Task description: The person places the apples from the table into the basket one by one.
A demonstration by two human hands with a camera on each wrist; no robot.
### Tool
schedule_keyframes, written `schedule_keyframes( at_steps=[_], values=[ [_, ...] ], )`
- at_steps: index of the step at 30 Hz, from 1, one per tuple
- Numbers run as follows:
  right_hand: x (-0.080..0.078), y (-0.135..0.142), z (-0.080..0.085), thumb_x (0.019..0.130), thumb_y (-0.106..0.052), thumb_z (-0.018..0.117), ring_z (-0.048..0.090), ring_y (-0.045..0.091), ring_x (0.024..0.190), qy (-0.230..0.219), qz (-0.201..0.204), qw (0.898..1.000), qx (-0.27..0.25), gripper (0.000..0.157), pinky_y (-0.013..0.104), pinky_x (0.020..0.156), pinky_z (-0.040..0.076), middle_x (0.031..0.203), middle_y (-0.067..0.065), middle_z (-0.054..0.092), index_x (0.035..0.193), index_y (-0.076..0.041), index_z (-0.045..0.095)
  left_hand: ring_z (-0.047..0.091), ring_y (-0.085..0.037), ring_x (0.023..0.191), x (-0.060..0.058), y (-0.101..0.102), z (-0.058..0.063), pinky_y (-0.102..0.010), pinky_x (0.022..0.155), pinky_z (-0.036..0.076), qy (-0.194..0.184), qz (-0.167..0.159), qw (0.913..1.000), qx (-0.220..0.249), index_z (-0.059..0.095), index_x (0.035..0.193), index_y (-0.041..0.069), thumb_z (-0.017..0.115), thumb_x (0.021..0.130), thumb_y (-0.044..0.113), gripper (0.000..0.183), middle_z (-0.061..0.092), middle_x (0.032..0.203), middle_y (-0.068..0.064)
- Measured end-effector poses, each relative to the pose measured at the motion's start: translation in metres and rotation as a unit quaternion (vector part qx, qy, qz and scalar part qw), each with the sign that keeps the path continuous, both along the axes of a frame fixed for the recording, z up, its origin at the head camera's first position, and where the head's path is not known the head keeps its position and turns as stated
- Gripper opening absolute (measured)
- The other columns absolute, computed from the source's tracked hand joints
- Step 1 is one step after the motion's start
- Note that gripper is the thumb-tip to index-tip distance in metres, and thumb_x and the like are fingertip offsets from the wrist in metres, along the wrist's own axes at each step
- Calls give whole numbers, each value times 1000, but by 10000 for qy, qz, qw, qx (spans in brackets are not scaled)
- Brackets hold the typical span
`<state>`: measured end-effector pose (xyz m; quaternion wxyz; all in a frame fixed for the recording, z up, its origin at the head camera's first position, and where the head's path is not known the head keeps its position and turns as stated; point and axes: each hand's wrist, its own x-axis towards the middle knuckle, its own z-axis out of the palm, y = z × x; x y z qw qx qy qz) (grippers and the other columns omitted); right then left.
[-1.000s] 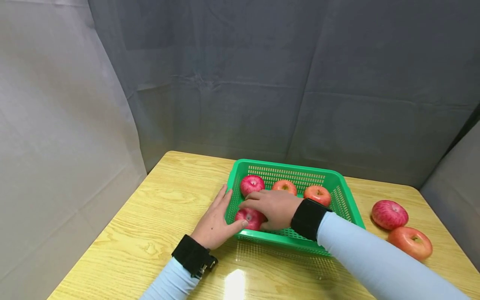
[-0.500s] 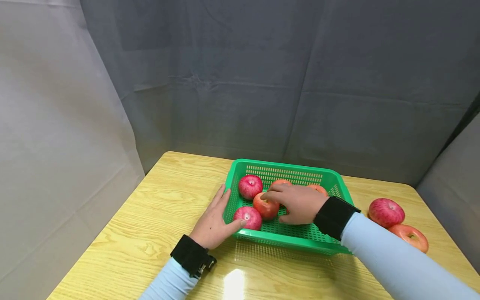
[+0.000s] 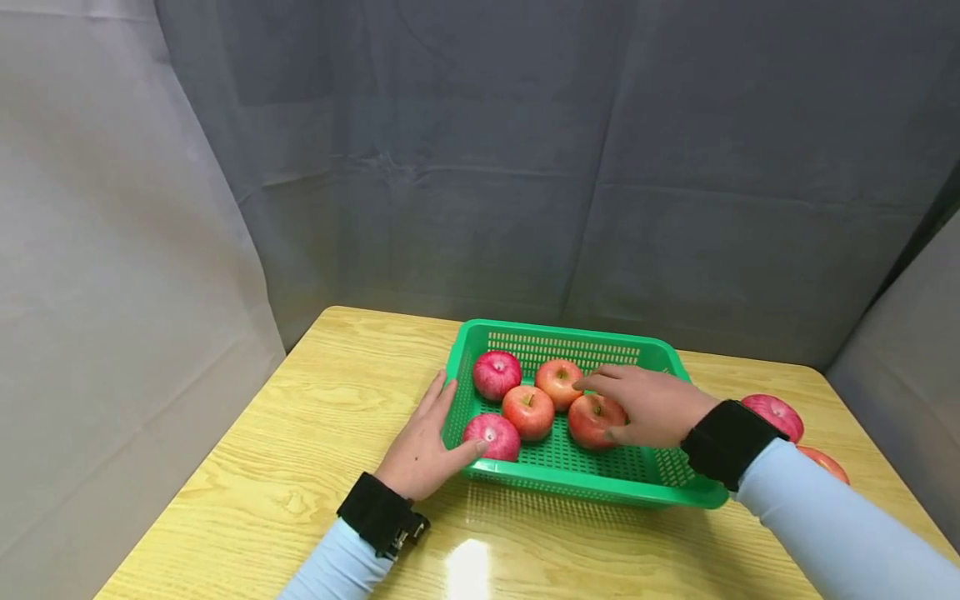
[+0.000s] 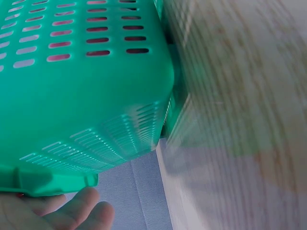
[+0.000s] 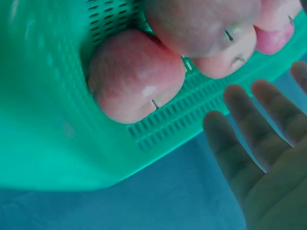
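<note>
Nearest, the left hand lies along the left side of the basket, fingers straight and spread, thumb over its near-left corner beside a pink apple; it is clamped on nothing, and a light steadying touch there should be enough to stop the basket sliding; the right hand reaches in above the basket's right half, wrist over its near-right corner, fingers extended and apart from the thumb, which comes up to a red apple; contact I cannot tell; to seat that apple well, nudge it low and slowly, lest it knock the orange apple nearer the basket's middle; two loose apples lie outside the basket's right side, partly behind the wrist; farthest, a yellowish-red apple and a deep pink apple sit toward the basket's far wall.
</note>
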<state>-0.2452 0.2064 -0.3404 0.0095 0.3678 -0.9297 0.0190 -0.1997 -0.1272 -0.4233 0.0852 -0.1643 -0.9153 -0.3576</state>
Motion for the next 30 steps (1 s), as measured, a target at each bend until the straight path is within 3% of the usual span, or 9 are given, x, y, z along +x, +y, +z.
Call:
schedule_keyframes(
  at_steps=[3, 9, 14, 22, 24, 26, 30],
  values=[
    [1, 10, 4, 80, -37, 73, 47, 22, 115, 1, -145, 9999, -25, 61, 46, 87, 50, 132, 2, 50, 135, -25, 50, 20, -12, 133, 1, 0, 0, -48, 99, 40, -21, 9, 10000, 0, 25, 150, 12, 63, 80, 62, 93, 8, 157, 2],
    [2, 30, 12, 80, -36, 74, 50, 20, 109, -121, -368, 9991, -178, 61, 45, 82, 52, 130, 1, 50, 135, -28, 49, 19, -12, 134, 1, 0, 1, -49, 99, 40, -90, 53, 9999, 63, 25, 150, 13, 65, 80, 59, 93, 6, 157, 7],
    [5, 49, 13, 79, -37, 75, 50, 20, 110, -45, -524, 9983, -261, 62, 47, 84, 51, 127, 1, 53, 135, -24, 50, 19, -12, 134, 1, -1, 1, -49, 99, 40, -149, 48, 9999, 33, 24, 150, 14, 64, 80, 60, 93, 8, 157, 4],
    [14, 82, 9, 81, -34, 73, 46, 31, 118, -157, -1076, 9936, -295, 65, 56, 88, 47, 134, 14, 49, 138, -18, 47, 20, -12, 133, 1, -2, 0, -50, 98, 41, -175, 63, 9998, 74, 24, 150, 15, 64, 80, 60, 92, 8, 157, 4],
    [16, 91, 5, 81, -35, 73, 48, 28, 115, -154, -1185, 9924, -306, 65, 54, 87, 48, 132, 12, 51, 138, -18, 47, 20, -12, 133, 1, -2, -1, -50, 98, 41, -157, 64, 9998, 68, 24, 150, 15, 65, 80, 59, 92, 8, 157, 4],
    [18, 100, 1, 82, -39, 73, 56, 21, 100, -263, -1274, 9907, -388, 65, 48, 80, 52, 128, 11, 52, 137, -16, 47, 20, -12, 133, 1, -2, -1, -50, 98, 41, -139, 65, 9999, 70, 25, 150, 15, 65, 80, 59, 92, 8, 157, 4],
    [22, 119, -5, 83, -52, 68, 55, 15, 86, -385, -1519, 9861, -558, 65, 42, 72, 52, 122, 8, 54, 134, -16, 49, 20, -13, 133, 0, -1, -1, -50, 99, 41, -80, 56, 9999, 80, 25, 150, 13, 65, 80, 59, 92, 8, 157, 4]
  ],
)
